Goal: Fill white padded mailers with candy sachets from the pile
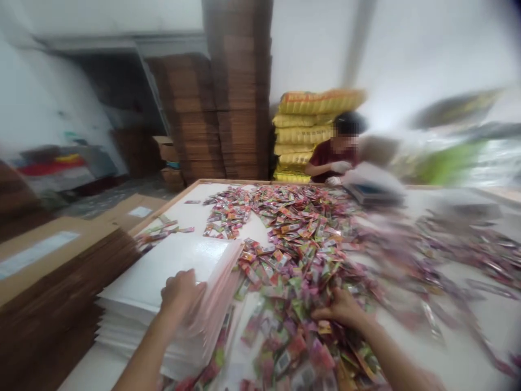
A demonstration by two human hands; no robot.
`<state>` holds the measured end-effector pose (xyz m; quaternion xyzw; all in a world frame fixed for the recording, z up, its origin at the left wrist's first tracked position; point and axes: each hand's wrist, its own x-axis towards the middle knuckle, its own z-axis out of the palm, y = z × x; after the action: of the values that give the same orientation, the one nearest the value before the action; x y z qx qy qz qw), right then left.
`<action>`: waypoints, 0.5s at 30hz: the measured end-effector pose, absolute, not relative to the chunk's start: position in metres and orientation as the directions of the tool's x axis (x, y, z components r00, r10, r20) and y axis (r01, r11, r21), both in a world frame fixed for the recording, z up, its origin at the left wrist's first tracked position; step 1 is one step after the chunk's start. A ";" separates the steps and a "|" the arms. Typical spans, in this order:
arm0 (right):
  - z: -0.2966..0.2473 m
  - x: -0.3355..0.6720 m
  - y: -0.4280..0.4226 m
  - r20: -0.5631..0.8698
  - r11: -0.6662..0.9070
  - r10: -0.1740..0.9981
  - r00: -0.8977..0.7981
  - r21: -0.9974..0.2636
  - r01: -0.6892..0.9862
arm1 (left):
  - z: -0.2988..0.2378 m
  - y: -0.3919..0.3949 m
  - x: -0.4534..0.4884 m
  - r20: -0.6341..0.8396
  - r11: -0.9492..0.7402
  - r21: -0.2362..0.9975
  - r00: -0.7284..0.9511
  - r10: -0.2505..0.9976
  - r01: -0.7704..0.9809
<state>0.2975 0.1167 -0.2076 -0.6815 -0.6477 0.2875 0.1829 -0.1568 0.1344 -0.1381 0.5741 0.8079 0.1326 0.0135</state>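
My left hand (183,296) is at the near right edge of the top white padded mailer (183,255), its fingers curled over that edge. The mailer lies on a tall stack of similar white mailers (150,334). My right hand (342,308) reaches into a wide heap of small, colourful printed packets (301,233). Its thumb points left, apart from the fingers; the fingertips are partly hidden among the packets. The packets around the right hand are blurred, and I see none clearly lifted.
A white table (191,214) with a wooden rim carries the heap. Flattened cardboard boxes (69,282) are stacked at left. Across the table a person (325,160) in a dark red shirt and pale gloves handles a whitish bag. Behind stand cardboard stacks (240,125) and yellow sacks (301,136).
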 end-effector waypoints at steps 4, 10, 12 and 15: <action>-0.211 0.281 0.109 -0.049 -0.087 0.996 0.072 -0.529 0.844 | -0.157 0.152 -0.175 -0.040 0.259 -0.065 -0.262 0.964 0.964; -0.216 0.279 0.085 -0.083 -0.075 0.997 -0.008 -0.937 0.340 | -0.137 0.155 -0.166 0.064 0.246 0.122 -0.254 0.965 0.962; -0.205 0.293 0.075 -0.066 -0.069 0.997 0.033 -0.991 0.117 | -0.135 0.142 -0.133 0.124 0.150 0.203 -0.177 0.976 0.968; -0.175 0.325 0.059 -0.055 -0.061 0.986 0.156 -0.998 0.032 | -0.158 0.112 -0.046 0.190 -0.089 0.386 0.015 0.982 0.918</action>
<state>0.3248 0.0590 -0.1749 -0.5609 -0.4539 0.4645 0.5134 -0.0456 0.1120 -0.1584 0.7084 0.6705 0.2068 0.0767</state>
